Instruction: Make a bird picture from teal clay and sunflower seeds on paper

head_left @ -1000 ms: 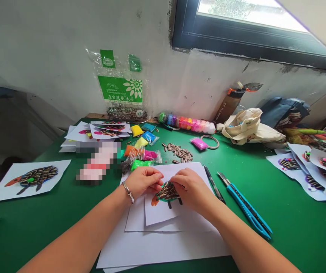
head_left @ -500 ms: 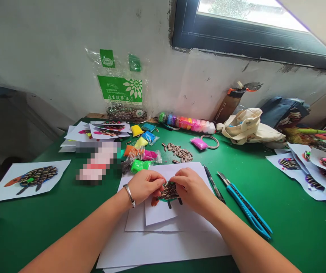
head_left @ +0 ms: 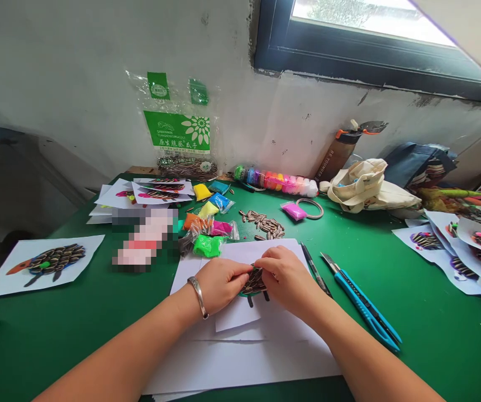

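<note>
Both hands meet over a seed-covered clay figure (head_left: 253,283) on a small white sheet (head_left: 234,319), which lies on larger white paper (head_left: 240,365). My left hand (head_left: 222,283), with a silver bracelet at the wrist, has its fingers pressed together at the figure's upper left edge. My right hand (head_left: 287,279) is curled over the figure's upper right, thumb and fingers drawn together. What either set of fingertips pinches is hidden. A green clay rim and two dark legs show below the seeds.
Loose sunflower seeds (head_left: 267,224) and bright clay packets (head_left: 208,244) lie behind the paper. A black pen (head_left: 315,271) and blue cutter (head_left: 363,304) rest to the right. Finished seed pictures lie left (head_left: 56,262) and right (head_left: 462,251). A bottle (head_left: 336,151) leans by the wall.
My left hand has shifted slightly right and its fingers have stretched across the figure's upper edge, covering the orange part at its left. My right hand has barely moved.
</note>
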### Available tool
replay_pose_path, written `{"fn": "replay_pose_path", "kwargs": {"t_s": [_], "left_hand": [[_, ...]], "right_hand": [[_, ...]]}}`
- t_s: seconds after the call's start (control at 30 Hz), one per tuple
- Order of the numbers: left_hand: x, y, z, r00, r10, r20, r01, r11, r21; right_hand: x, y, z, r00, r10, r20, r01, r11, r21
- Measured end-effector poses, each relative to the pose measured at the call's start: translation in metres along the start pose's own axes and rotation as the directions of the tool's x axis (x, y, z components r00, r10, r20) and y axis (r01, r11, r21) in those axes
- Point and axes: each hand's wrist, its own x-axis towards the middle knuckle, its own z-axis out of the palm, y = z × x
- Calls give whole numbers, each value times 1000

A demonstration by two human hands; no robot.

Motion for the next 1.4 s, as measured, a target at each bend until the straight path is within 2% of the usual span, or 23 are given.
{"fn": "replay_pose_path", "kwargs": {"t_s": [0.13, 0.27, 0.67, 1.07, 1.4], "left_hand": [[1, 1, 3, 998, 59, -32, -55, 990, 131], [1, 2, 5, 997, 70, -29, -64, 982, 178], [2, 1, 5, 998, 53, -46, -46, 989, 142], [2, -2, 7, 996, 46, -83, -35, 992, 125], [2, -2, 7, 996, 59, -59, -48, 984, 173]], "right_hand": [[0, -1, 0, 1000, 14, 17, -14, 1000, -8], [0, 0, 1, 1000, 12, 0, -12, 1000, -10], [0, 0, 3, 999, -24, 27, 25, 999, -27], [0, 3, 2, 999, 34, 2, -34, 999, 5], [0, 3, 3, 999, -47, 25, 49, 997, -53]]}}
